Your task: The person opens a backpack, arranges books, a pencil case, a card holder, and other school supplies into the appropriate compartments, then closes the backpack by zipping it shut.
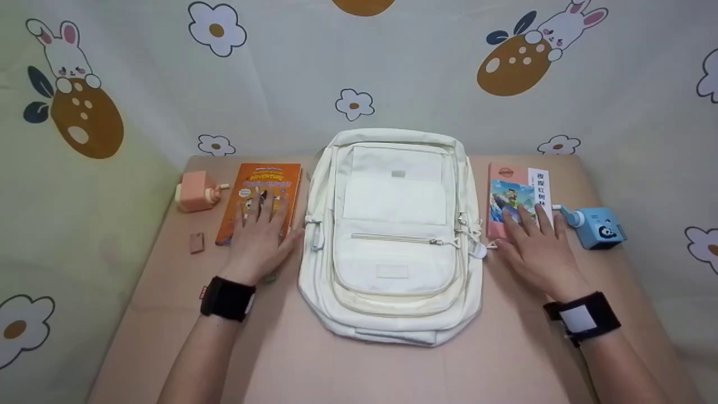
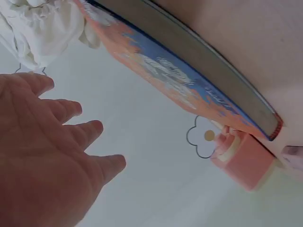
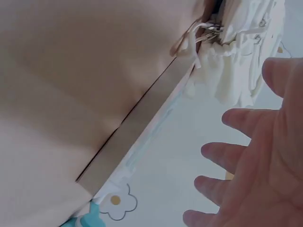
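A white backpack (image 1: pixel 395 224) lies front side up in the middle of the table, its front pocket zipper closed. My left hand (image 1: pixel 261 238), fingers straight and spread, hovers over the lower part of an orange book (image 1: pixel 286 177) left of the bag. In the left wrist view a gap shows between the palm and the book (image 2: pixel 175 80). On the other side my right hand (image 1: pixel 538 252) is spread the same way over the near end of a pink book (image 1: pixel 496 224) with a blue picture. The right wrist view shows nothing in its fingers (image 3: pixel 227 156).
A pink pencil sharpener (image 1: pixel 196 193) with a crank stands at the far left, with a small pinkish block (image 1: pixel 197 243) nearer me. At the right edge is a blue crank pencil sharpener (image 1: pixel 600 227). A patterned curtain (image 1: pixel 291 73) hangs behind the table (image 1: pixel 370 376).
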Demonstrator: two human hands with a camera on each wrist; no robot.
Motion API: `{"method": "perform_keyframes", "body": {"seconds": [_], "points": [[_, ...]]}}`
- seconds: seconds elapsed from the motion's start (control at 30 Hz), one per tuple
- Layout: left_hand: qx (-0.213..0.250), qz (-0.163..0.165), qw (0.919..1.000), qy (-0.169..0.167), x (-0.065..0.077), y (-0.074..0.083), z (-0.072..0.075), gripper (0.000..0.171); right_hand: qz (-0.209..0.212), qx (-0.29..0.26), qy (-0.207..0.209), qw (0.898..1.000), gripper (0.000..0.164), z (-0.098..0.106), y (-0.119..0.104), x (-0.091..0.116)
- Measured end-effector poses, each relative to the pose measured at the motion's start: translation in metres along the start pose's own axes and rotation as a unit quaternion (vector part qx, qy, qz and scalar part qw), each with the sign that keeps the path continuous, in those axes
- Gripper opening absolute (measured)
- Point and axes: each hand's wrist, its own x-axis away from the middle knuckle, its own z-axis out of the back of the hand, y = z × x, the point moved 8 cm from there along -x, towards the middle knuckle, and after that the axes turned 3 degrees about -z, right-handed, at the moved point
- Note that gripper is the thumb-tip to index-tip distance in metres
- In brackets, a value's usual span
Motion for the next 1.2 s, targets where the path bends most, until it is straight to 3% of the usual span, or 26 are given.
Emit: {"method": "perform_keyframes", "body": {"seconds": [0.1, 0.2, 0.27, 0.4, 0.47, 0.57, 0.67, 0.77, 0.93, 1.07, 1.2], "points": [[0.014, -0.043, 0.9988, -0.02, 0.006, 0.032, 0.004, 0.082, 0.035, -0.017, -0.001, 0.999, 0.063, 0.004, -0.014, 0.004], [0.027, -0.123, 0.9903, -0.058, 0.02, 0.086, 0.005, 0.083, 0.07, -0.062, -0.028, 0.995, 0.058, 0.001, -0.032, 0.01], [0.031, -0.186, 0.978, -0.088, 0.035, 0.125, 0.002, 0.082, 0.085, -0.095, -0.056, 0.99, 0.064, -0.004, -0.044, 0.017], [0.007, -0.297, 0.9434, -0.148, 0.058, 0.195, -0.014, 0.081, 0.099, -0.124, -0.09, 0.983, 0.083, -0.019, -0.065, 0.027], [-0.018, -0.329, 0.9293, -0.167, 0.064, 0.221, -0.024, 0.081, 0.1, -0.119, -0.098, 0.983, 0.087, -0.027, -0.072, 0.03], [-0.066, -0.339, 0.9215, -0.178, 0.065, 0.248, -0.038, 0.08, 0.095, -0.113, -0.104, 0.984, 0.087, -0.035, -0.076, 0.03], [-0.102, -0.317, 0.9241, -0.187, 0.058, 0.263, -0.05, 0.074, 0.092, -0.127, -0.106, 0.982, 0.085, -0.038, -0.073, 0.026], [-0.095, -0.296, 0.9299, -0.197, 0.053, 0.266, -0.056, 0.065, 0.074, -0.176, -0.092, 0.977, 0.073, -0.035, -0.061, 0.019], [-0.023, -0.286, 0.9442, -0.162, 0.05, 0.259, -0.053, 0.039, 0.001, -0.265, -0.04, 0.963, 0.047, -0.024, -0.028, -0.002], [0.057, -0.266, 0.9545, -0.123, 0.043, 0.25, -0.045, 0.033, -0.012, -0.242, -0.021, 0.97, 0.033, -0.023, -0.02, -0.013], [0.155, -0.249, 0.951, -0.098, 0.042, 0.239, -0.04, 0.033, -0.019, -0.213, -0.02, 0.977, 0.028, -0.031, -0.022, -0.017]]}}
